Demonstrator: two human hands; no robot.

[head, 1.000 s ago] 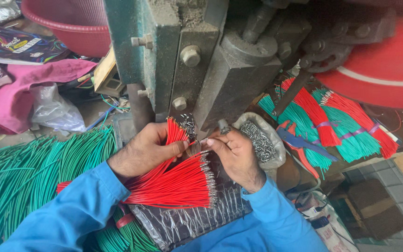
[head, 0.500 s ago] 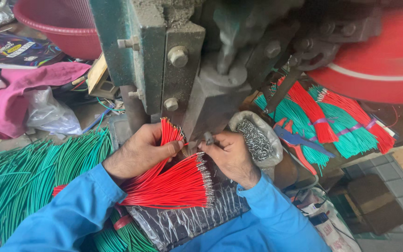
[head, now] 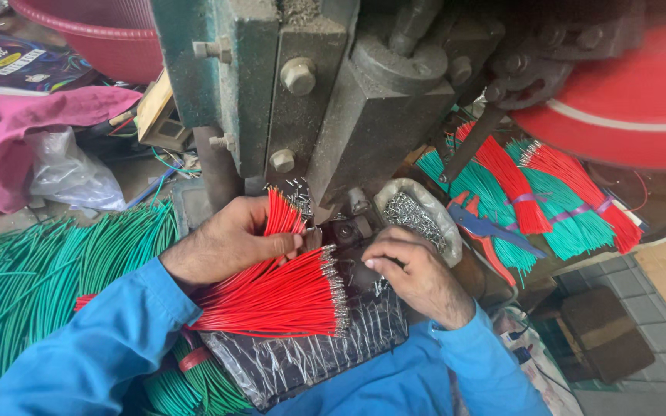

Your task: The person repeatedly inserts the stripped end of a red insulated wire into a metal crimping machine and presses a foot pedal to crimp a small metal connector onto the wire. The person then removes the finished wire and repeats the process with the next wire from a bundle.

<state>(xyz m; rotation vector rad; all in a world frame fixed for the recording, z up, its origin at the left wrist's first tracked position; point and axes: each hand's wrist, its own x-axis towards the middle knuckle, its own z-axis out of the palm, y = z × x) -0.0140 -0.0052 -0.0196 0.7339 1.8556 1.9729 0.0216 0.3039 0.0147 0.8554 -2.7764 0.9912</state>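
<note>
Hands are working close under the green press (head: 271, 85), and the change from a second ago is small but telling. The left hand (head: 229, 243) is still gripping a fan of red wires (head: 275, 296), fingers curled narrow around the bunch, with a few upright ends poking above the thumb toward the machine; the bunch has stayed low on the black plastic-wrapped pad (head: 310, 358), its metal-tipped ends spreading out to the right. The right hand (head: 410, 270) is now resting lower and a little to the right than before, its fingertips pinched together near the small dark die at the foot of the press, apparently on a single wire or terminal, though what it is pinching is too small to tell. That shift suggests one wire is being fed or pulled at the die while the rest are waiting in the left hand. Just beyond the right hand, a pouch of small metal terminals (head: 414, 216) is sitting open. Green wires (head: 48, 277) are lying heaped to the left, and tied bundles of red and green wires (head: 533, 192) are lying at the right, beside blue-and-red pliers (head: 491, 231).
</note>
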